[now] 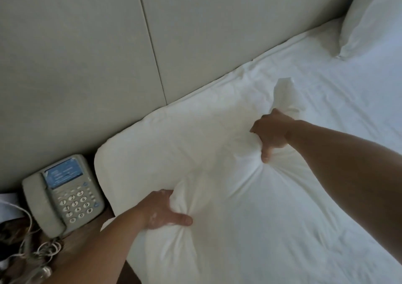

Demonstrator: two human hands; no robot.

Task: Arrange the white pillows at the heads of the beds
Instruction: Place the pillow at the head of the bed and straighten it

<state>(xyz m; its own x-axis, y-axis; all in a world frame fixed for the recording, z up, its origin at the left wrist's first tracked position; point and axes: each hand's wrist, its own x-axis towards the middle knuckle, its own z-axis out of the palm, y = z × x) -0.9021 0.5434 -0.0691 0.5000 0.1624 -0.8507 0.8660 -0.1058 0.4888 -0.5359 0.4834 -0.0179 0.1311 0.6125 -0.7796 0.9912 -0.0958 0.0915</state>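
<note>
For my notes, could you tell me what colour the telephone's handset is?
The handset is light grey-beige, seen in the head view.

Digits 0–9, *, # on telephone [65, 194] keypad

- Dim, soft indoor light with a cool grey-blue cast, brightest on the bed sheet [348, 83] toward 2 o'clock
- Deepest shadow at 8 o'clock, around the telephone [63, 192] and tangled cords [41, 249]
- Whole frame slightly soft, fabric creases smeared; telephone keys legible, its label blurred
- Wide-angle bending tilts the headboard [87, 55] seams
- No glare, no hard shadow edges
</note>
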